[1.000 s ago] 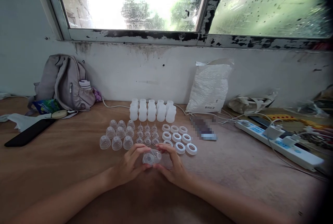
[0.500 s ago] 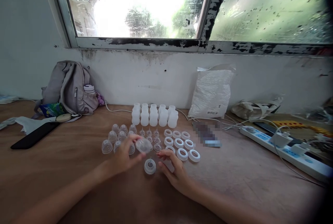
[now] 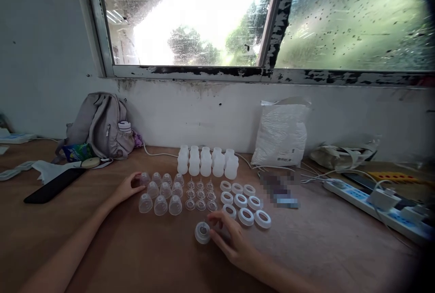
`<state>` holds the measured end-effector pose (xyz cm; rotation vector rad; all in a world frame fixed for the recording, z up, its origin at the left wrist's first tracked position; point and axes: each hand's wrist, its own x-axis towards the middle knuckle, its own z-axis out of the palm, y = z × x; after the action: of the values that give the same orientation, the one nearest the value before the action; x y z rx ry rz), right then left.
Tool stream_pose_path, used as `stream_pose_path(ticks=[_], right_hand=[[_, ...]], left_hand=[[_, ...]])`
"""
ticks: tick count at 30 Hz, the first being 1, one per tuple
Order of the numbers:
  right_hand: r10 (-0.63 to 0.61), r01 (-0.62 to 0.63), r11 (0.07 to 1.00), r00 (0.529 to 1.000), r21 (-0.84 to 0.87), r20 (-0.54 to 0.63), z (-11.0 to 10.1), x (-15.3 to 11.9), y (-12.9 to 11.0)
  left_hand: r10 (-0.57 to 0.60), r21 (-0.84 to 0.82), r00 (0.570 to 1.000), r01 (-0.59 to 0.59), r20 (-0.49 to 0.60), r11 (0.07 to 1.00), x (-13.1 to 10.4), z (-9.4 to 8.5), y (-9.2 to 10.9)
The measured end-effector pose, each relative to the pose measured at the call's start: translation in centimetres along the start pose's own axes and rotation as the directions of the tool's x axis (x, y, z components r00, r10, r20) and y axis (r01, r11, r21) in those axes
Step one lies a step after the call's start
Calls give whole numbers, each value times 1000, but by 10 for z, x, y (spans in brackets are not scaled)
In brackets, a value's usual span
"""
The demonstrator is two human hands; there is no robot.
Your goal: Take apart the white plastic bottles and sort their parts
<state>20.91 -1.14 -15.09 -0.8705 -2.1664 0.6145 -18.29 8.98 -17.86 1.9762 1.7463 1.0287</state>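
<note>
My left hand (image 3: 128, 188) has its thumb and fingertips around a clear dome-shaped cap (image 3: 145, 178), which stands at the back left of the rows of similar caps (image 3: 161, 205). In front of the rows a bottle nipple seated in a white collar ring (image 3: 202, 233) stands on the table, tip up. My right hand (image 3: 231, 236) is just right of it, fingers curved and apart. Its thumb tip is at the ring's edge; whether it touches I cannot tell. Clear nipples (image 3: 200, 194) and loose white collar rings (image 3: 246, 216) lie in rows behind.
Small frosted bottles (image 3: 205, 166) stand in rows near the wall. A white plastic package (image 3: 281, 134) leans there, with a blurred flat object (image 3: 278, 188) before it. A power strip (image 3: 367, 207) with cables lies right; a backpack (image 3: 102, 125) and black flat case (image 3: 54, 186) lie left.
My left hand has carried the clear cap from above the nipple and ring leftward to the back of the cap rows. My right hand stays beside the ring. The view has tilted slightly up.
</note>
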Motion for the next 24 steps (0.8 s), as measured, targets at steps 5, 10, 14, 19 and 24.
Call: stream_pose_path(ticks=[5,10,14,19,24], right_hand=[[-17,18,1000,999,-20,47,-1,1,-2],[-39,43,998,997,-50,71,1,1,-1],[-21,26,997,998,-70,65,4,1,5],[-37,44,997,994,-69,106,4,2,5],[-59,66,996,992,-62,109,5,2,6]], left_hand=[[94,24,996,-94,0,995,1,7,8],[160,52,980,-154,-120,987,-3,4,16],[170,66,888,-157,-428,985,-10,2,46],[445,252,729,-367,-521,896,-37,12,100],[842,153,534,-841,80,519,-81,45,146]])
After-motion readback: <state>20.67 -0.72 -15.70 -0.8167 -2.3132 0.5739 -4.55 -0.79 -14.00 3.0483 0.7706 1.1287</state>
